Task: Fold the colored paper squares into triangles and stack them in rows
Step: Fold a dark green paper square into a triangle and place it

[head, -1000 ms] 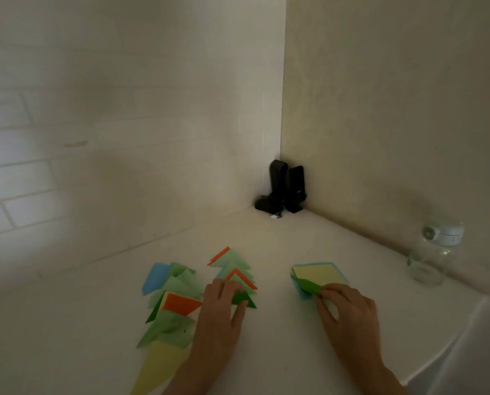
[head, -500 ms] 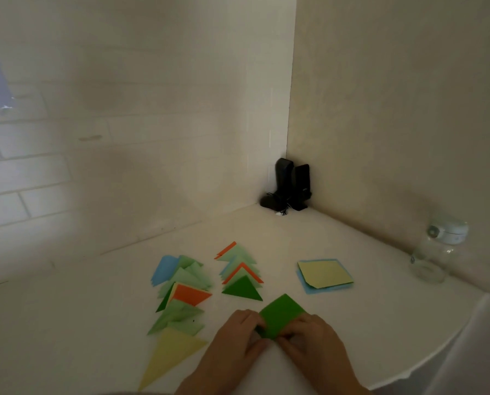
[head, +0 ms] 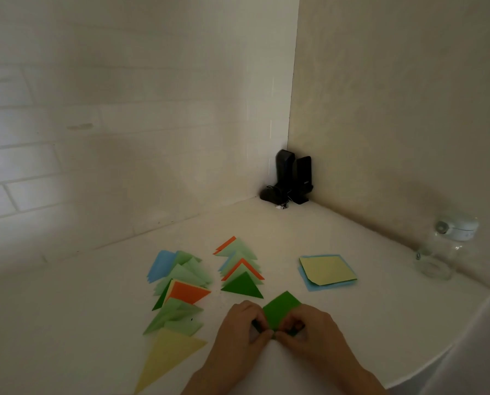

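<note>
A dark green paper square (head: 281, 309) lies on the white table (head: 266, 223) near the front edge. My left hand (head: 242, 332) and my right hand (head: 312, 332) both pinch its near corner, fingertips almost touching. Behind it runs a row of folded triangles (head: 242, 273) in green, orange and pale green, topped by a dark green triangle (head: 243, 286). To the left lies a second row of triangles (head: 181, 289) with blue, pale green, orange and a large yellow triangle (head: 166, 357). A stack of unfolded squares (head: 326, 270), yellow on blue, sits at the right.
Two black speakers (head: 293, 178) stand in the far corner where the walls meet. A clear plastic jar with a white lid (head: 443, 246) stands at the right, close to the wall. The table's rounded front edge (head: 437, 363) curves at the lower right.
My right hand took the dark green square from the stack at the right and brought it to the front. My left hand left the middle row and joined it on the square's near corner.
</note>
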